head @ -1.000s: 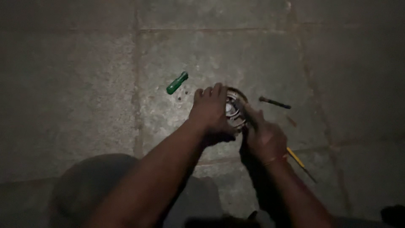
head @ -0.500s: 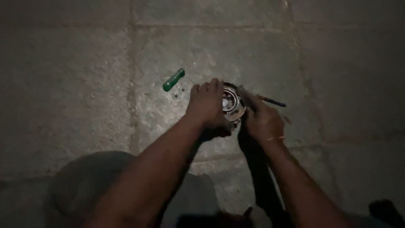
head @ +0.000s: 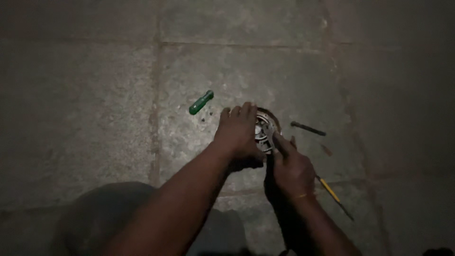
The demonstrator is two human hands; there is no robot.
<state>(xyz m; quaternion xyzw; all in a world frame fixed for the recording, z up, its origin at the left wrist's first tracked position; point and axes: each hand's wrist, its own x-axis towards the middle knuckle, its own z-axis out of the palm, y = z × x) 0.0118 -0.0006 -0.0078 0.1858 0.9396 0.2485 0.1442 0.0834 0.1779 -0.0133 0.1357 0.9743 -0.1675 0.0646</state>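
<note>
A round metal part (head: 263, 129), like a small motor housing, lies on the stone floor. My left hand (head: 238, 130) covers its left side and presses down on it. My right hand (head: 291, 167) is closed around a slim tool whose tip points into the part's middle. A yellow-handled screwdriver (head: 332, 192) lies on the floor just right of my right wrist; whether the hand touches it I cannot tell.
A green screwdriver handle (head: 201, 102) lies to the upper left of the part, with tiny screws beside it. A dark rod-like tool (head: 308, 128) rests to the right. Stone slabs with joints (head: 154, 118) surround everything. My knee (head: 109, 218) is at the bottom left.
My right hand has shifted slightly down and right, and the yellow screwdriver shows again beside the wrist. My left hand stays on the round part.
</note>
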